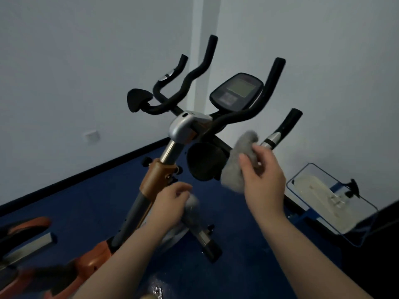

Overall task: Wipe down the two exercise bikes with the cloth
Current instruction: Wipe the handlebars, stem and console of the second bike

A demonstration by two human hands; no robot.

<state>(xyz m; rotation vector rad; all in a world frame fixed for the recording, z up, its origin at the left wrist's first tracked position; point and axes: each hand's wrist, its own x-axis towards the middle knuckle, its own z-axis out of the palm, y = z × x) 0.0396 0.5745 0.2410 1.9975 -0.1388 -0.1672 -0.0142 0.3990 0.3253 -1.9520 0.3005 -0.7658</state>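
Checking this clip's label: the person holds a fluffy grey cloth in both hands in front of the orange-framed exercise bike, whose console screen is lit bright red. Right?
Not quite. The head view shows the dark oval console screen dull grey-green, not bright red. The rest holds: left hand and right hand both grip the fluffy grey cloth before the orange-framed exercise bike.

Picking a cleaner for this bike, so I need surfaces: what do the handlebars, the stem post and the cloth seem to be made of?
Handlebars: matte black, likely foam or rubber grip covering; no glare, soft rounded ends.
Stem post: bare polished metal, probably steel or chrome; it shows bright streaks.
Cloth: grey, fuzzy, looks like microfibre or fleece, gripped by the right hand, with another grey bunch at the left hand.
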